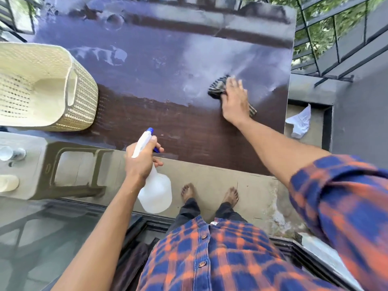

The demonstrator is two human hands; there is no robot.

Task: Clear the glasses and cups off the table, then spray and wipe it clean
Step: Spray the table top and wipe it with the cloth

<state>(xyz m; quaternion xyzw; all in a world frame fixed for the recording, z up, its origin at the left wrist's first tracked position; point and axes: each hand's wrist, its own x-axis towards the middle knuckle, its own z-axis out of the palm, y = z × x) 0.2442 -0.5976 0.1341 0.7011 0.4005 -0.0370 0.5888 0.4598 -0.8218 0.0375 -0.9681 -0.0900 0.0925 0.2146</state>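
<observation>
Wiping stage | right hand [235, 99] flat, pressing striped cloth [218, 88] at 2 o'clock | left hand [142, 160] gripping spray bottle [155, 194] off-table, ready to re-spray

Right hand [235, 99] flat on cloth [218, 88]

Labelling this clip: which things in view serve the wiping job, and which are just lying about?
In use: spray bottle in left hand; cloth under right hand; table.
Lying about: basket, stool, crumpled paper.
</observation>
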